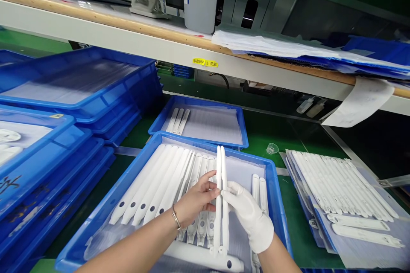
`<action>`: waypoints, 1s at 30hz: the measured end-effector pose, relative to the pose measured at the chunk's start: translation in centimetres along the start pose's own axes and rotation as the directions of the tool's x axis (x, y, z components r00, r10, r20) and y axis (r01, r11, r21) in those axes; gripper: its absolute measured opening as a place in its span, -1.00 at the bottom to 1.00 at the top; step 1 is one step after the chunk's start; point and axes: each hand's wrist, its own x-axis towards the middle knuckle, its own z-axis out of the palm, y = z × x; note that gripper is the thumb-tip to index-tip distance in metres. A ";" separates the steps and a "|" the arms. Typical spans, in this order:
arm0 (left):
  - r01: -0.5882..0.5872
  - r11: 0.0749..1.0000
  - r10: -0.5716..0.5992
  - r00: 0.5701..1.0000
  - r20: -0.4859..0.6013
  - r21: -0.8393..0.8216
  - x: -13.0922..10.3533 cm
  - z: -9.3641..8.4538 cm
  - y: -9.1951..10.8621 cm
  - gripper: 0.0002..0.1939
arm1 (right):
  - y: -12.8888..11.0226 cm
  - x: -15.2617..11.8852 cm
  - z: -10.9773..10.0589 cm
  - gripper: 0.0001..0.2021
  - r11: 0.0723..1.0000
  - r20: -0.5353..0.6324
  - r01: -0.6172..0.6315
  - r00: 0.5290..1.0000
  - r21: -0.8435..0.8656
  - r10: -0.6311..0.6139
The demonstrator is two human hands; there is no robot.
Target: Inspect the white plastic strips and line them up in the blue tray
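Above the blue tray (280, 204), two long white plastic strips are held edge-on, side by side. My bare left hand (199, 194) pinches the left strip (218, 163). My right hand (246, 210), in a white glove, grips the right strip (224, 164) near its middle. Smooth white strips with dark oval spots (144, 179) lie in a row at the tray's left. Beside them, partly behind my left hand, are several strips showing their hollow inner side (191, 230). One strip (201, 256) lies crosswise at the front, and two more (263, 194) rest at the right.
Stacked blue trays (109, 89) stand at the left. Behind is another blue tray (211, 123) with three strips. At right, many white strips (339, 183) lie on sheet-covered trays. A small clear cup (272, 148) sits on the green table. A shelf (144, 40) crosses above, carrying a fan (144, 0).
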 end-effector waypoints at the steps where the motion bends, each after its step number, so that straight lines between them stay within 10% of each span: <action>1: -0.003 1.000 0.003 1.000 -0.002 0.004 0.0 0.1 0.0 -0.22 | 0.0 0.0 0.0 -0.61 1.000 0.004 0.010 1.000 -0.014 -0.010; 21: -0.409 0.844 0.366 0.912 0.184 0.348 0.2 -0.5 0.8 -0.60 | -0.9 -1.1 0.6 -0.62 0.778 -0.186 0.127 0.935 -0.615 -0.301; 30: -0.327 0.848 0.328 0.942 0.072 0.416 -0.3 -0.3 0.1 -0.53 | -0.7 -1.0 0.8 -0.71 0.912 -0.091 0.225 0.958 -0.343 -0.271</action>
